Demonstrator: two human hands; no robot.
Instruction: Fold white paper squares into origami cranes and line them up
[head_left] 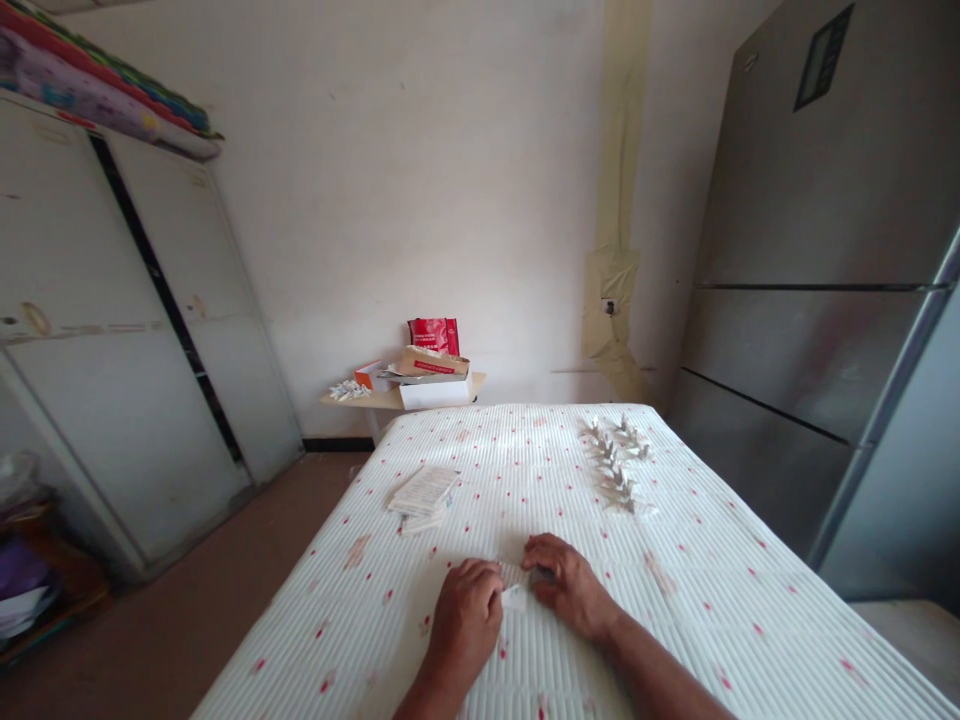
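Observation:
A small piece of folded printed paper (514, 597) lies on the bed cover between my two hands. My left hand (466, 608) is closed on its left side, thumb and fingertips pressed on the paper. My right hand (566, 582) is at the paper's right edge, fingers curved and the thumb apart from them; whether its fingertips touch the paper is hard to tell. Beyond my left hand is a loose stack of printed paper sheets (425, 492). Several small folded paper figures, like cranes (616, 468), stand in rows farther off on the right.
The bed cover (360, 620) is white, ribbed and dotted with red. Past its far edge, a small table (386, 399) bears boxes, a red bag (435, 336) and small white pieces. A grey refrigerator (810, 330) stands right, white cabinets (112, 350) left.

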